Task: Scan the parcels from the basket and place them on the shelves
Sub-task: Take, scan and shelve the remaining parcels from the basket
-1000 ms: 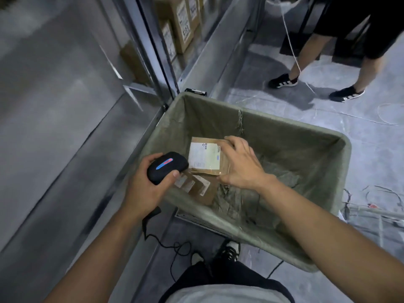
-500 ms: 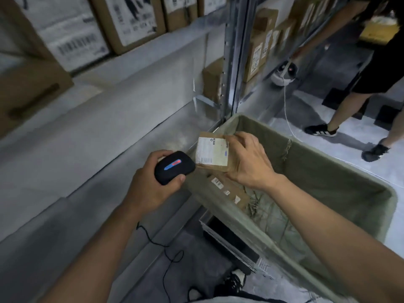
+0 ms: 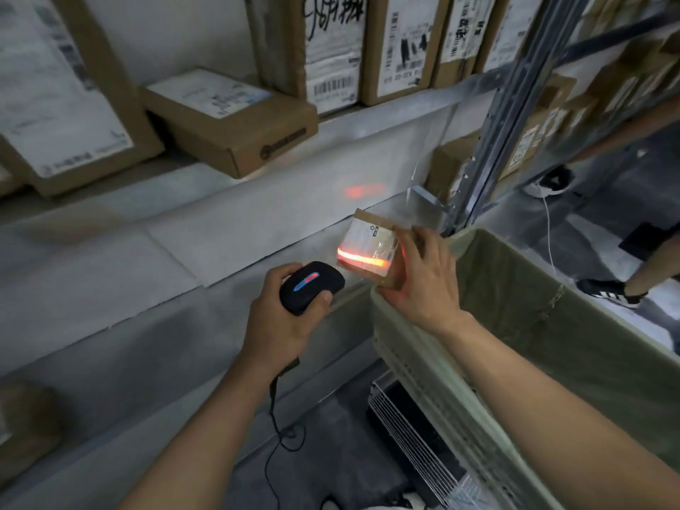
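My right hand (image 3: 423, 277) holds a small brown parcel (image 3: 368, 237) with a white label, tilted toward me above the basket's near-left corner. A bright orange scan line runs across the label's lower part. My left hand (image 3: 283, 325) grips a black corded scanner (image 3: 311, 287) with a lit blue and red strip, aimed at the parcel from its left. The olive fabric basket (image 3: 515, 296) fills the lower right; its contents are out of sight. The grey metal shelf (image 3: 184, 259) runs behind the parcel.
Cardboard boxes (image 3: 228, 119) with labels sit on the upper shelf, several standing upright (image 3: 393, 46). A shelf upright post (image 3: 504, 112) rises at right, more boxes behind it. Another person's legs and shoe (image 3: 607, 288) stand beyond the basket. A wire rack (image 3: 415, 428) lies below the basket.
My right hand lifted the parcel out of the basket and up toward the shelf. The scanner followed, and its orange beam now lights the label. My view rose toward the shelves.
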Tool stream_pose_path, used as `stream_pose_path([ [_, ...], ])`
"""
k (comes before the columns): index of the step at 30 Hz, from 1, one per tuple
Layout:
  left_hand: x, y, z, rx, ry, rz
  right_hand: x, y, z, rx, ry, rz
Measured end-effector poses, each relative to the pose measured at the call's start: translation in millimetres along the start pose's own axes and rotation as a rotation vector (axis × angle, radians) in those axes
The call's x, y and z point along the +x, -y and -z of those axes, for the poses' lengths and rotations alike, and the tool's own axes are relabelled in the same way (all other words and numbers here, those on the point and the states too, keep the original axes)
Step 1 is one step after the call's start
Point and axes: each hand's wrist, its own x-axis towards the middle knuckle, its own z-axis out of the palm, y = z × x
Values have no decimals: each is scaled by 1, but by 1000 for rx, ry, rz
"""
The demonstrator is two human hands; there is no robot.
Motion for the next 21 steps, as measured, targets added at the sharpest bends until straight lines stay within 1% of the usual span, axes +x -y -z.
stream_pose_path([
  [6, -27, 5, 25, -8, -62, 62, -9, 35, -7, 3, -18, 41],
  [15, -66, 7, 57, 71, -121, 42, -33, 67, -8, 41, 31, 112],
  [21, -96, -3, 65, 95, -197, 53, -43, 74, -8, 86, 76, 163],
])
